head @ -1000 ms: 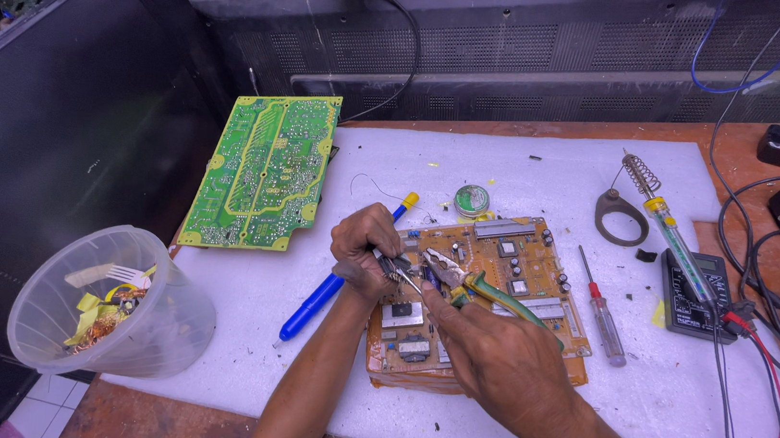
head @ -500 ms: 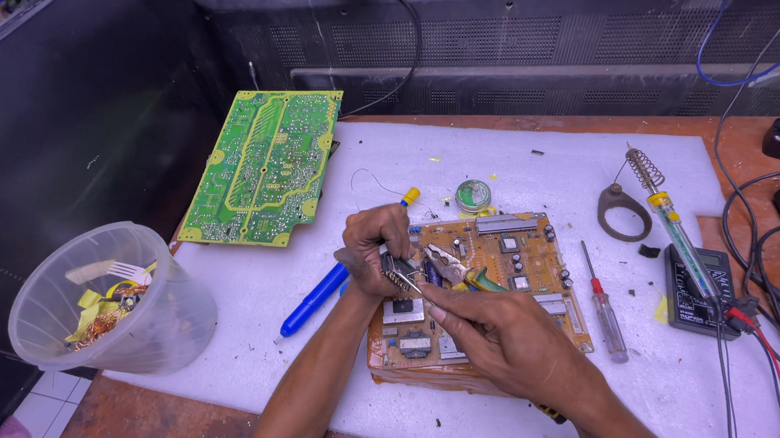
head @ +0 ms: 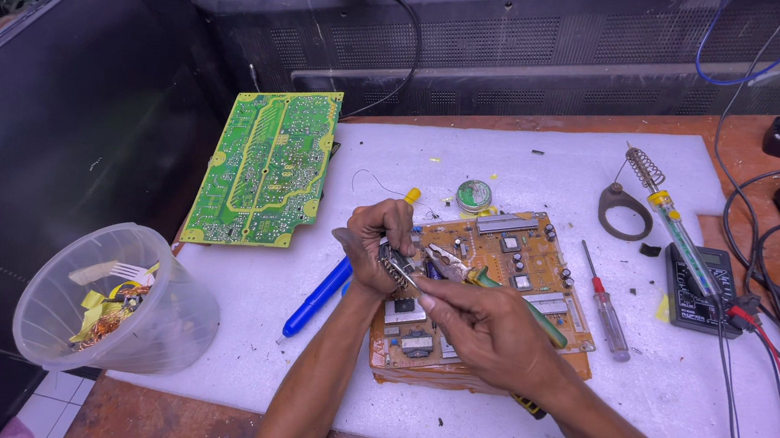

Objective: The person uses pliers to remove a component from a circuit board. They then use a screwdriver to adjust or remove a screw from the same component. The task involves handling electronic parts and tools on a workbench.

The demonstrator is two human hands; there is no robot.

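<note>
An orange-brown circuit board [head: 540,264] lies on a white foam mat [head: 531,166]. My left hand [head: 370,241] is over the board's left edge, pinching a small grey metal part [head: 396,270]. My right hand [head: 489,334] comes in from the lower right, closed around green-handled pliers [head: 507,299]. Its fingertips meet the same metal part. The pliers' jaws point left, just above that part. My right hand hides the near middle of the board.
Left of my arm lies a blue and yellow desoldering pump [head: 317,291], with a green circuit board [head: 265,167] beyond it. A clear plastic cup [head: 109,315] of scraps stands at the front left. A solder tin [head: 473,196], screwdriver [head: 607,309], soldering iron [head: 674,230], multimeter [head: 700,285] and cables lie to the right.
Both hands have stayed over the board's left part and drawn closer together around the small metal part. The pliers' handle has dropped lower against my right hand.
</note>
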